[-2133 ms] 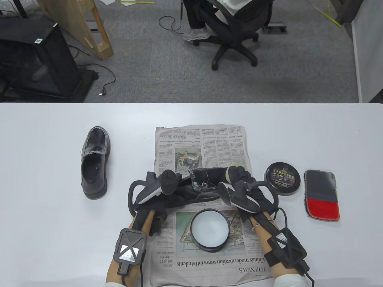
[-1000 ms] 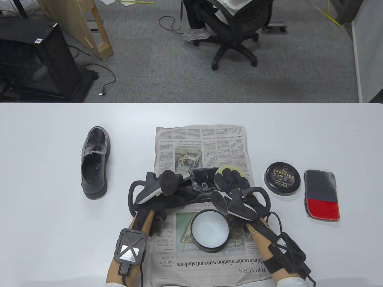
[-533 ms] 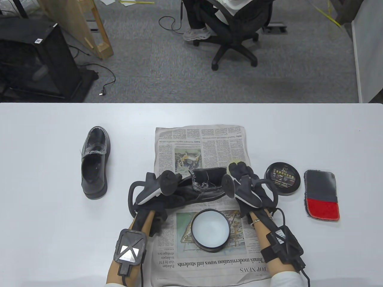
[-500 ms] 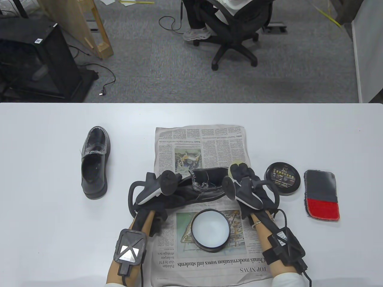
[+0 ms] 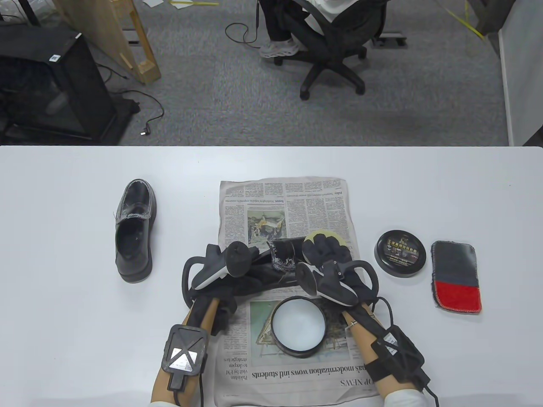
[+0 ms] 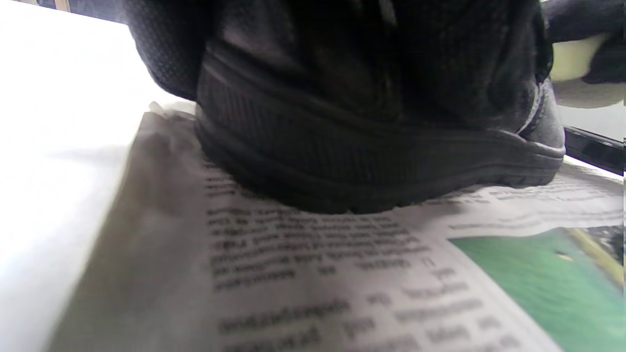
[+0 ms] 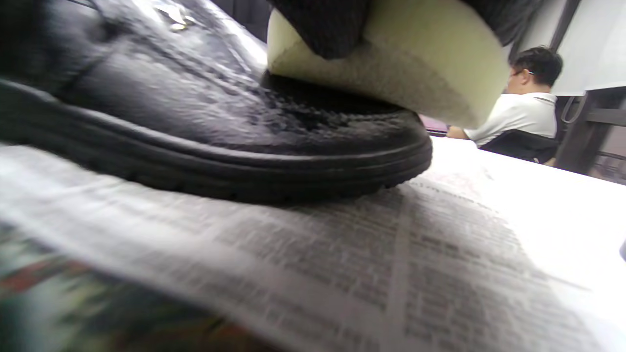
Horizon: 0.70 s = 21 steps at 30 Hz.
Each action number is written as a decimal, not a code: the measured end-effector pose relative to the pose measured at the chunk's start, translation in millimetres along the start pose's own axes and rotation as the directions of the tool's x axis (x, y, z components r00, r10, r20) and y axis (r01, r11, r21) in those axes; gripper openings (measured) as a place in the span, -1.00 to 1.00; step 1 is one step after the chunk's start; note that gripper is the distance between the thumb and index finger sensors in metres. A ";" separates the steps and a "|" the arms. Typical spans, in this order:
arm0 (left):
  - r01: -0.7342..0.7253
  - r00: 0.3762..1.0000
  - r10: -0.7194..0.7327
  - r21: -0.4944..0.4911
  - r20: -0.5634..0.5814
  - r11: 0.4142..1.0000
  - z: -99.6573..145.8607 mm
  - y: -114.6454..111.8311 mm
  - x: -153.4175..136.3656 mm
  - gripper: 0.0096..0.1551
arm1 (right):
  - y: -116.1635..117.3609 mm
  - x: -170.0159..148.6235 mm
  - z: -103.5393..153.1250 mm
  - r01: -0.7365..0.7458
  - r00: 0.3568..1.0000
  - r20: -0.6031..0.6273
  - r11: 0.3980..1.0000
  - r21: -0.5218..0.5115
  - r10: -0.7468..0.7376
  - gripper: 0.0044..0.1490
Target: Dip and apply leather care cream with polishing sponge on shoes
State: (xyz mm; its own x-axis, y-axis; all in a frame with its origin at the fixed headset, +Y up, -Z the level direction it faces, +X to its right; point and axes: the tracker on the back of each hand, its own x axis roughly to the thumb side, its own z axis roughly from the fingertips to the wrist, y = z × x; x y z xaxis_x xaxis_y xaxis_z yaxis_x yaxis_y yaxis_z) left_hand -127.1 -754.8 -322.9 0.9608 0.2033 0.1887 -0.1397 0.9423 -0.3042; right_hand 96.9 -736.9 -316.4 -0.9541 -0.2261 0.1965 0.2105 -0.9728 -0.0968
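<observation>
Leather shoe [image 5: 282, 259] (on newspaper [image 5: 297, 203]) held by left hand [image 5: 220, 271]; right hand [image 5: 326, 254] grips sponge [image 7: 391, 63] against it.

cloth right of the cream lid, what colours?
The cloth: dark grey upper part, red lower part, pale stitched edge. Clearest in table view.

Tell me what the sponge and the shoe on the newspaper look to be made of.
Sponge: pale yellow foam, matte; its cut face looks finely porous.
Shoe: seemingly black leather, glossy with wet-looking highlights; its ribbed, duller sole looks like rubber.
</observation>
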 end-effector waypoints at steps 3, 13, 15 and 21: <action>0.002 1.000 -0.002 0.004 -0.005 1.000 0.4 0.0 -0.1 0.04 | 5.4 -12.8 -12.2 -0.014 0.997 -0.071 0.999 0.048 0.018 -0.37; 0.018 1.000 -0.018 0.007 -0.017 1.000 0.8 0.4 0.5 0.04 | 16.9 -36.8 18.0 0.001 0.997 -0.071 0.995 0.096 0.006 -0.33; 0.020 1.000 -0.020 0.003 -0.015 1.000 0.5 0.6 0.8 0.04 | 12.4 -28.9 28.9 0.002 1.000 -0.025 0.996 0.090 0.000 -0.34; 0.007 1.000 -0.007 0.001 -0.001 1.000 0.1 0.1 0.1 0.03 | 0.7 -7.3 26.6 0.007 1.000 0.030 1.000 0.014 -0.008 -0.35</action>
State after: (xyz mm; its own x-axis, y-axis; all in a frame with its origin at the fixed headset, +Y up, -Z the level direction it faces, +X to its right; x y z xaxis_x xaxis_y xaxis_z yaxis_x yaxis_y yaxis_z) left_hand -127.0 -754.7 -322.8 0.9621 0.1960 0.1898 -0.1327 0.9440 -0.3020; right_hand 109.7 -737.3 -291.9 -0.9489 -0.2198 0.2264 0.2064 -0.9751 -0.0816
